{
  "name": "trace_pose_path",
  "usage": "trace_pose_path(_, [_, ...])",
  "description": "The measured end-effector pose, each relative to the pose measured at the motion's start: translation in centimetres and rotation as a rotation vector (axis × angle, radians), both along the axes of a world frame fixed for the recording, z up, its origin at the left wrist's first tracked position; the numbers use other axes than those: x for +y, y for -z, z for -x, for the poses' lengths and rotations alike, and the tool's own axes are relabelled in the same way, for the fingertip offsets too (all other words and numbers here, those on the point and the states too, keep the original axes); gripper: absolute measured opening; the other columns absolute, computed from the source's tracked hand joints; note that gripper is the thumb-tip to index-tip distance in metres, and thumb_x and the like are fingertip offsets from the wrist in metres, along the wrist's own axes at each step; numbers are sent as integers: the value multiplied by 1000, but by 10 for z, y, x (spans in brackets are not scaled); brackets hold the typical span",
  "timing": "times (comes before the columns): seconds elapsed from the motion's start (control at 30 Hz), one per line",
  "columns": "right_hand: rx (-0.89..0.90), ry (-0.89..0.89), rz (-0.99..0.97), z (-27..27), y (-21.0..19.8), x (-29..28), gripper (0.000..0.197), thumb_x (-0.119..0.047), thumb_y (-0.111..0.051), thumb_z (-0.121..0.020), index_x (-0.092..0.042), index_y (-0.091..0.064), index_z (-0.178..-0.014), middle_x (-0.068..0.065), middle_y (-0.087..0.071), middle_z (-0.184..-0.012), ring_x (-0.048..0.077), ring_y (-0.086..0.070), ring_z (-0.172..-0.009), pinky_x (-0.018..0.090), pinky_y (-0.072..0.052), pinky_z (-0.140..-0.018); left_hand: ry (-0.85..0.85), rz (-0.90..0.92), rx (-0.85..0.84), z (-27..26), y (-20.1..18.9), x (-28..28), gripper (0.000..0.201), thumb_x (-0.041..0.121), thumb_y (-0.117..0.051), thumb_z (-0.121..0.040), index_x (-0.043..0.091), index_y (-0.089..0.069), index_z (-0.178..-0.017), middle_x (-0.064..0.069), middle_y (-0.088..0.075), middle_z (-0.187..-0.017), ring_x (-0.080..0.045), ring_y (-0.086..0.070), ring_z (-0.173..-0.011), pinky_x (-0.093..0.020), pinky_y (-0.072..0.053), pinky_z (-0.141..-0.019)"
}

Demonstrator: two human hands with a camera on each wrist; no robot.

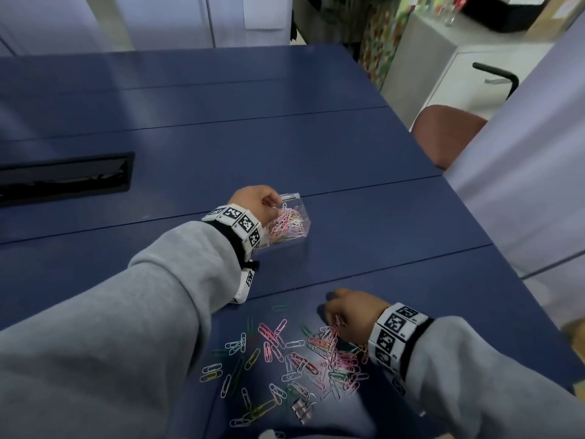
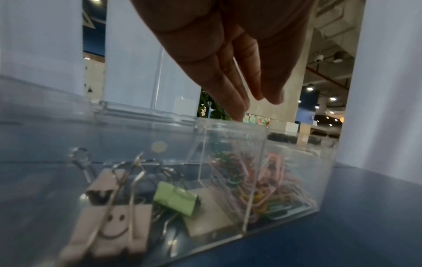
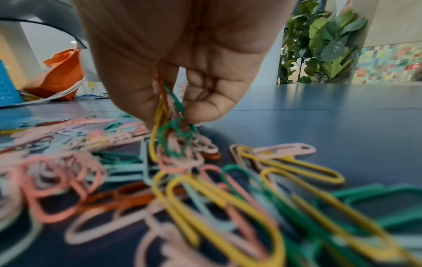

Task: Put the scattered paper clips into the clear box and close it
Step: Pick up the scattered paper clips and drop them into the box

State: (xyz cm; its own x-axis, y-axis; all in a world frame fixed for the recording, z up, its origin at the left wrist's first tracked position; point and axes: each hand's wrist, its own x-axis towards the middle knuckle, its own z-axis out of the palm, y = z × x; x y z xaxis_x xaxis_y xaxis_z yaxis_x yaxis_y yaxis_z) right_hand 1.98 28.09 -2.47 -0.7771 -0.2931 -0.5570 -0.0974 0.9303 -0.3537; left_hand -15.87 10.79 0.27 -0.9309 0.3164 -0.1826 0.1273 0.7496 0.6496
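Observation:
A clear box (image 1: 296,240) stands open on the blue table (image 1: 348,153), its lid (image 1: 289,196) tipped back. One compartment holds coloured paper clips (image 2: 262,180), the other binder clips (image 2: 114,216). My left hand (image 1: 253,198) hovers over the box rim with straight fingers (image 2: 239,101) pointing down. No clip shows between them. Nearer me lies the scattered pile of paper clips (image 1: 300,359). My right hand (image 1: 348,308) is at the pile's right edge. It pinches a small bunch of clips (image 3: 169,115) between thumb and fingers, just above the table.
A silver binder clip (image 1: 302,407) lies at the near edge of the pile. A black cable slot (image 1: 63,177) is set into the table at the left. A brown chair (image 1: 443,134) stands past the table's right edge.

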Motion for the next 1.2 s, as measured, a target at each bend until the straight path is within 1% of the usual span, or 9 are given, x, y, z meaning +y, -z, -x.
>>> trace_pose_path(0.1, [19,18,14,4,-2,2,15,-10,-55,-80,-15,-67,-88,-1,-55,-95,19,-57,-90,22,-42,-77,-68,-106,5,-16,0,-17,16,17,-70,-80,19,-67,-96,7,-65,-90,-9,-61,-84,-22,-50,-83])
trace_pose_path(0.17, [8,61,25,9,-7,4,13,-12,-58,-80,-17,-67,-86,-7,-54,-88,12,-54,-82,22,-43,-75,-86,-148,-5,-30,1,-30,16,13,-69,-80,22,-66,-92,10,-63,-82,-7,-60,-76,-13,-49,-78])
trace_pose_path(0.27, [63,151,86,22,-22,7,14,-12,-62,-77,-25,-64,-77,-9,-58,-82,8,-54,-73,20,-44,-72,29,-9,-133,-61,5,-51,21,17,-72,-77,27,-60,-91,13,-57,-78,-10,-55,-75,-17,-46,-77])
trace_pose_path(0.4, [203,282,199,54,-50,6,18,-7,-64,-75,-25,-64,-71,-13,-54,-58,-5,-51,-50,5,-37,-51,356,351,-269,-107,16,-69,40,30,-73,-76,23,-59,-113,10,-52,-92,-9,-51,-83,-24,-47,-87])
trace_pose_path(0.57, [389,473,392,102,-62,-5,18,-9,-67,-76,-24,-62,-67,-20,-54,-41,-8,-48,-41,3,-33,-43,492,410,-294,-133,28,-75,67,32,-75,-74,33,-42,-133,3,-42,-122,-17,-51,-108,-24,-41,-90])
trace_pose_path(0.7, [502,525,384,134,-53,-20,13,-14,-67,-77,-24,-61,-70,-12,-53,-57,-4,-50,-47,4,-36,-48,575,471,-311,-142,38,-70,74,26,-74,-74,37,-36,-137,-5,-37,-129,-25,-47,-118,-35,-44,-99])
trace_pose_path(0.83, [550,506,282,154,-41,-30,6,-16,-64,-82,-21,-63,-79,-2,-56,-84,12,-53,-73,23,-42,-71,568,485,-250,-144,40,-64,50,20,-63,-82,28,-49,-129,-7,-41,-125,-27,-51,-113,-33,-43,-94])
trace_pose_path(1.0, [486,396,155,155,-27,-34,14,-14,-56,-87,-11,-68,-95,8,-59,-106,23,-59,-98,24,-39,-82,538,471,-218,-140,42,-62,28,12,-54,-85,15,-59,-113,-8,-51,-119,-26,-54,-109,-31,-44,-89])
trace_pose_path(1.2, [501,379,260,127,-31,-22,25,-3,-49,-85,-13,-68,-97,3,-58,-120,19,-56,-108,17,-36,-85,532,455,-223,-142,46,-58,25,8,-54,-82,13,-61,-105,-7,-56,-113,-25,-55,-106,-29,-43,-85])
